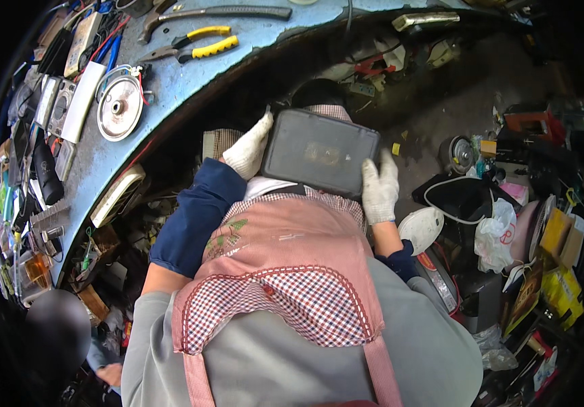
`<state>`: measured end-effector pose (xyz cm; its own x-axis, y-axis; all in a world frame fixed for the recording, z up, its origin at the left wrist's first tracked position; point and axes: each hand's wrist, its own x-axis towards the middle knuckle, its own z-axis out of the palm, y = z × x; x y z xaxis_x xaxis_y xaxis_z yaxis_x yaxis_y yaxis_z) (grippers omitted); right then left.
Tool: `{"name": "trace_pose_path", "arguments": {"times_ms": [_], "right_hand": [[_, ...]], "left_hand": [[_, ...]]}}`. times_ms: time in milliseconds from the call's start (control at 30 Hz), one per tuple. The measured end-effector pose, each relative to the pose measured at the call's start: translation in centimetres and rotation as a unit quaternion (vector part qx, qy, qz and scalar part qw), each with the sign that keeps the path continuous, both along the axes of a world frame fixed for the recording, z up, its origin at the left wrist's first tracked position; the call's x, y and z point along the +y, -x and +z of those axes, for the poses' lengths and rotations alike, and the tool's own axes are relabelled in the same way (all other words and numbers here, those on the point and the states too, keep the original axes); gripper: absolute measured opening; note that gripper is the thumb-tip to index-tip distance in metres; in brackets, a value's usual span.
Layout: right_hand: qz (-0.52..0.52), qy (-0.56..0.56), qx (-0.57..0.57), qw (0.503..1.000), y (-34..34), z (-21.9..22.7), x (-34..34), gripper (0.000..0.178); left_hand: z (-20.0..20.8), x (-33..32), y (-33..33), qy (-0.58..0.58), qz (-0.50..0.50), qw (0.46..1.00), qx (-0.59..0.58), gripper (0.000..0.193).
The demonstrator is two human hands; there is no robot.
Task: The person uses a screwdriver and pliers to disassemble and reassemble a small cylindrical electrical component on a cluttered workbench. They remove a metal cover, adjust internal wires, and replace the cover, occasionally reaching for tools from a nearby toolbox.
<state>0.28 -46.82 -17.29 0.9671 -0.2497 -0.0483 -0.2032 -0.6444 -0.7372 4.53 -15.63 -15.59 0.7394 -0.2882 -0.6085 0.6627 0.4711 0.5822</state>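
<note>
A dark grey, flat rectangular box (292, 146) with rounded corners is held level over my lap; a worn brownish patch marks its top. My left hand (250, 146), in a white knit glove, grips its left edge, with the fingers partly hidden. My right hand (381, 186), also gloved, holds the lower right corner, thumb on the top face. The underside of the box is out of sight.
On the blue bench lie yellow-handled pliers (197, 45), a hammer (217, 13) and a round speaker (119, 107). Mixed parts crowd its left end. At right are a plastic bag (497, 234) and a heap of scrap. Another person's hand (109, 374) shows lower left.
</note>
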Motion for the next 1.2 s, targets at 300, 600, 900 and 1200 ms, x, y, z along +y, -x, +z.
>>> {"name": "trace_pose_path", "arguments": {"times_ms": [300,600,900,1200], "right_hand": [[-0.095,-0.498,0.112,0.855,-3.3,8.0,-0.8,0.064],[0.002,-0.338,-0.127,0.932,-7.6,4.6,0.5,0.068],[0.037,-0.31,-0.109,0.944,-5.4,2.0,1.2,0.08],[0.051,-0.296,-0.114,0.947,-5.2,1.4,1.4,0.076]], "left_hand": [[1.0,0.6,-0.1,0.068,0.053,0.995,0.047,0.109],[-0.9,0.3,0.6,0.011,-0.004,0.997,-0.074,0.093],[2.8,-4.6,-1.0,-0.587,-0.338,0.513,-0.528,0.101],[3.2,-6.9,-3.8,-0.61,-0.473,0.482,-0.415,0.121]]}}
